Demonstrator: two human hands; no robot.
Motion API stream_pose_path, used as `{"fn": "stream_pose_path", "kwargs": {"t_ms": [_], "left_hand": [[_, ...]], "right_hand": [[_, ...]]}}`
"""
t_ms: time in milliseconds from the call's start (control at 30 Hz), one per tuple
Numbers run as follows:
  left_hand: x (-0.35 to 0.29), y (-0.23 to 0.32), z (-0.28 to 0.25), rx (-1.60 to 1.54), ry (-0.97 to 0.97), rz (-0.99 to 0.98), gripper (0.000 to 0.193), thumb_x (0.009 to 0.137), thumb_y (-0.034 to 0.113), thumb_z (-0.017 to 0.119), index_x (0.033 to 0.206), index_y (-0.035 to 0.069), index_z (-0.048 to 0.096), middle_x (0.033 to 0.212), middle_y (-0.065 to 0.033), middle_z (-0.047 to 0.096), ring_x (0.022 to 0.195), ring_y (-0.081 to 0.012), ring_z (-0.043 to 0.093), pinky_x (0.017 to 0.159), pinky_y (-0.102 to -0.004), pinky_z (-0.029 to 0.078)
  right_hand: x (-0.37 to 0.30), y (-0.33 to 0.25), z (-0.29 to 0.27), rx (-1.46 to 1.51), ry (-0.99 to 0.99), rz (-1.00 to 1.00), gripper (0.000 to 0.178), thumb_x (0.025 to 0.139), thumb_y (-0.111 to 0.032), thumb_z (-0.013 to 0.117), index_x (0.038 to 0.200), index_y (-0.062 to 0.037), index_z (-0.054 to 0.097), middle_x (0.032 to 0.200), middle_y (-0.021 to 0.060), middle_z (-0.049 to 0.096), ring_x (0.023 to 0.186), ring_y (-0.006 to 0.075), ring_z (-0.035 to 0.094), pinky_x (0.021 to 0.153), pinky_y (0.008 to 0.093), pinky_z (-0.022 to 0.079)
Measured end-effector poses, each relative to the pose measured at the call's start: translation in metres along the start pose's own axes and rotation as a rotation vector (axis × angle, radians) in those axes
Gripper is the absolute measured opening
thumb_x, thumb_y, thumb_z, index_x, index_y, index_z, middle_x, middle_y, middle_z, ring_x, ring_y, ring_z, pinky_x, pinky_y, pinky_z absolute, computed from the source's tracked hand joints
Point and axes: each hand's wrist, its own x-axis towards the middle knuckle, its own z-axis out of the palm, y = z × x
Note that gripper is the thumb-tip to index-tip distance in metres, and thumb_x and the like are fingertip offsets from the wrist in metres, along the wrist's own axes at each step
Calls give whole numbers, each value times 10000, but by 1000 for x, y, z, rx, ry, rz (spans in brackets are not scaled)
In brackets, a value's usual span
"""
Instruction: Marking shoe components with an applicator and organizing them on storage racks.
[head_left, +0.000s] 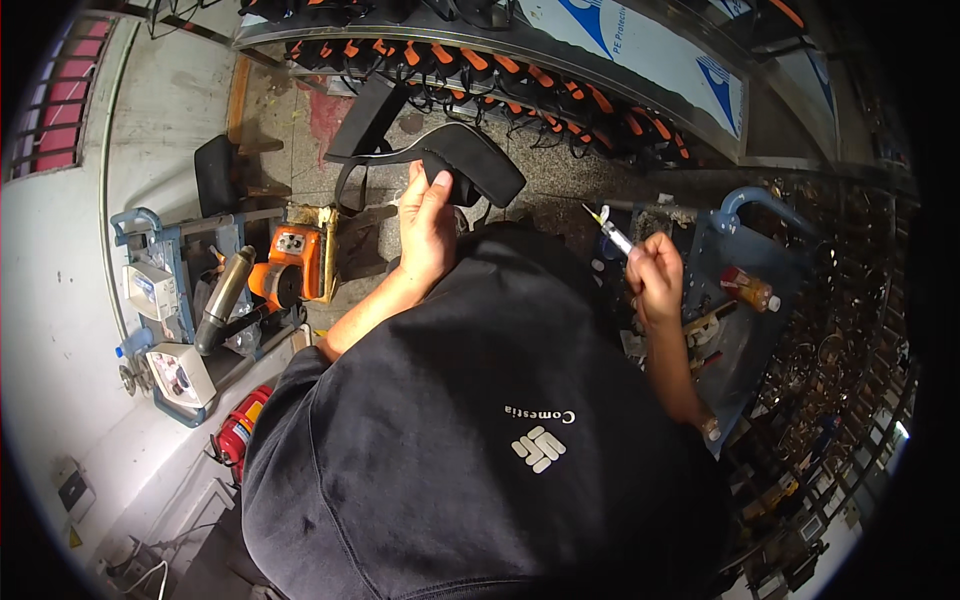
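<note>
My left hand (pixel 428 225) is closed around a black platform shoe (pixel 480 165) with a strap and a thick block heel. The thumb presses on the shoe's middle, and the heel points up and away from me. To the right, my right hand (pixel 655 280) pinches a small clear syringe (pixel 617 238) with a thin needle-like tip. That tip points up and left, toward the shoe, but stays well apart from it. My palm and fingers partly hide the syringe's rear end and the shoe's near side.
Ahead stands a metal shelf (pixel 470 32) with rows of black shoes with orange insides (pixel 540 78) below it. At left, a blue-framed cart (pixel 180 262) carries an orange power tool (pixel 296 255) and a metal-barrelled tool (pixel 228 290). A red fire extinguisher (pixel 240 430) is nearby. Another cart (pixel 745 250) holds a bottle (pixel 750 288).
</note>
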Motion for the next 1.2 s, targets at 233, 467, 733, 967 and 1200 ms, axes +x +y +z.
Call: {"fn": "stream_pose_path", "kwargs": {"t_ms": [233, 467, 733, 967, 1200], "left_hand": [[-19, -32, 26, 152, -29, -73, 148, 996, 82, 512, 1006, -17, 623, 1159, -83, 580, 987, -163, 548, 912, -278, 411], [-43, -79, 66, 200, 16, -204, 500, 1047, 422, 538, 1260, -20, 636, 1161, -131, 712, 1018, -210, 684, 929, -305, 491], [-49, -141, 116, 352, -87, -303, 374, 1039, 312, 557, 1224, -3, 638, 1096, -96, 682, 959, -162, 636, 913, -302, 481], [-48, -107, 82, 265, 251, -394, 474, 998, 340, 566, 1347, 20, 582, 1258, -163, 669, 1101, -242, 663, 939, -346, 509], [-27, -59, 19, 112, 160, -375, 479, 968, 401, 614, 1239, 7, 639, 1204, -176, 677, 1010, -258, 664, 917, -320, 490]], "right_hand": [[44, 137, -156, -136, 465, 188, 123, 946, -119, 622, 1048, -51, 639, 760, 55, 595, 570, 121, 518, 519, 243, 411], [65, 193, -329, 11, 795, 364, 206, 925, -189, 648, 1074, -49, 676, 818, 95, 644, 614, 217, 563, 595, 341, 485], [152, 190, -487, 189, 668, 885, 270, 914, -290, 613, 1034, -69, 712, 884, 139, 693, 760, 327, 630, 703, 454, 510], [202, 213, -558, 69, 138, 1355, 347, 905, -378, 582, 999, -87, 744, 942, 177, 736, 887, 422, 690, 798, 553, 532], [165, 209, -329, -991, 1361, 571, 564, 961, -546, 527, 1010, -31, 752, 946, 180, 743, 865, 451, 688, 810, 515, 532]]}}
